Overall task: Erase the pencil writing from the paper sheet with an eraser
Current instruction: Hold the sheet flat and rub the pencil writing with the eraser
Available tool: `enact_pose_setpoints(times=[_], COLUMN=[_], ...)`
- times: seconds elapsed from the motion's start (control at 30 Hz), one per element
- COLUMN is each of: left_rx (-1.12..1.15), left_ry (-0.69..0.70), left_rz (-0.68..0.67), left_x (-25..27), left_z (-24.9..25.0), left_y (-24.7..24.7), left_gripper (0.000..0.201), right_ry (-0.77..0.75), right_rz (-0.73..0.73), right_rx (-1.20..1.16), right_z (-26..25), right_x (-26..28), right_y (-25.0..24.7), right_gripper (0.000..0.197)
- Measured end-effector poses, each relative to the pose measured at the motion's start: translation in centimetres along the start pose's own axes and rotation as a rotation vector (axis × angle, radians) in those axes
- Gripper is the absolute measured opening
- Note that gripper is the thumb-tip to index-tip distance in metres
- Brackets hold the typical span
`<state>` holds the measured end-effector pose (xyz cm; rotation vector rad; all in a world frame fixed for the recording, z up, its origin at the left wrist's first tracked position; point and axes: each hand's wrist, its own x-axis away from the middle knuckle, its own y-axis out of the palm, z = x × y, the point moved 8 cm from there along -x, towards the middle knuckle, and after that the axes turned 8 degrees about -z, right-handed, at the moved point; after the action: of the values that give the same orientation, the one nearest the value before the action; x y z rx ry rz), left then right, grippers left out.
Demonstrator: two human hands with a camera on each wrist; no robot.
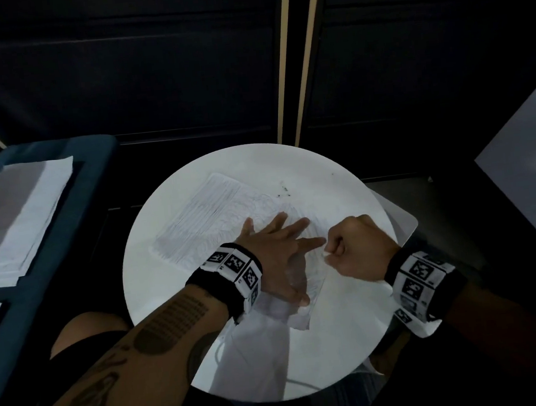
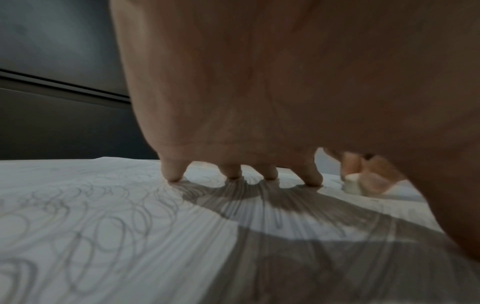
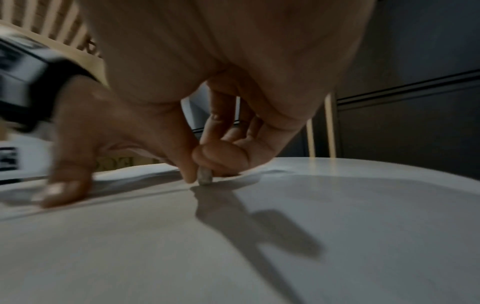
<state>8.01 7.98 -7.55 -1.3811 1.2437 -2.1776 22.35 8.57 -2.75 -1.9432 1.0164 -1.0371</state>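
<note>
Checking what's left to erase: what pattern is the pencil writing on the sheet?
Grey loops and straight hatch strokes cover the paper sheet; left wrist view shows it best.

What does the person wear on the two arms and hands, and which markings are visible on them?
Both hands are bare: the left hand and the right hand have no gloves. Each wrist carries a black strap with a band of white blocks printed with black square code markers: the left wristband and the right wristband. The left forearm is sleeveless and shows dark tattoos.
</note>
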Motion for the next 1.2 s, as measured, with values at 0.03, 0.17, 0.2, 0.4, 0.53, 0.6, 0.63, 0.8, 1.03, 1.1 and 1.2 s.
enact_pose_setpoints(times=[0.03,0.17,0.2,0.4,0.53,0.6,0.63,0.8,1.03,1.1,1.2], left_rx=[0.005,0.008,0.004,0.015,-0.001,-0.007,0.0,0.006,0.012,0.004,0.008], left_ry=[-0.005,-0.004,0.002,-0.011,-0.001,-0.002,-0.003,-0.013,-0.021,-0.008,-0.007], left_rz=[-0.001,-0.003,-0.002,-0.001,-0.011,-0.009,-0.009,-0.021,-0.029,-0.022,-0.029], left_x=[0.0,0.0,0.0,0.1,0.2,0.2,0.2,0.4,0.3,0.1,0.1], left_z=[0.0,-0.1,0.0,0.0,0.2,0.2,0.1,0.2,0.1,0.1,0.2], left_y=[0.0,0.1,0.1,0.1,-0.1,-0.1,0.0,-0.1,0.0,0.0,0.0], left_gripper=[0.12,0.119,0.12,0.12,0.119,0.119,0.118,0.118,0.118,0.119,0.119], right_ry=[-0.047,-0.082,-0.033,-0.118,0.009,0.012,-0.027,-0.015,-0.092,0.009,0.005], right_rz=[-0.037,-0.085,-0.039,-0.119,-0.027,-0.004,-0.036,-0.082,-0.173,-0.097,-0.05], right_rx=[0.018,0.03,0.015,0.043,0.006,-0.017,0.0,0.034,0.1,0.069,0.035], right_z=[-1.0,-2.0,-0.9,-3.0,0.0,0.2,-0.7,-0.6,-2.2,-0.3,0.0], right_x=[0.4,0.9,0.4,1.6,0.0,0.0,0.3,0.3,1.2,0.2,0.0], right_y=[0.8,1.5,0.8,2.4,0.5,0.4,0.9,1.2,2.5,1.0,0.7], right_gripper=[0.015,0.012,0.012,0.015,0.013,0.011,0.012,0.013,0.01,0.014,0.015])
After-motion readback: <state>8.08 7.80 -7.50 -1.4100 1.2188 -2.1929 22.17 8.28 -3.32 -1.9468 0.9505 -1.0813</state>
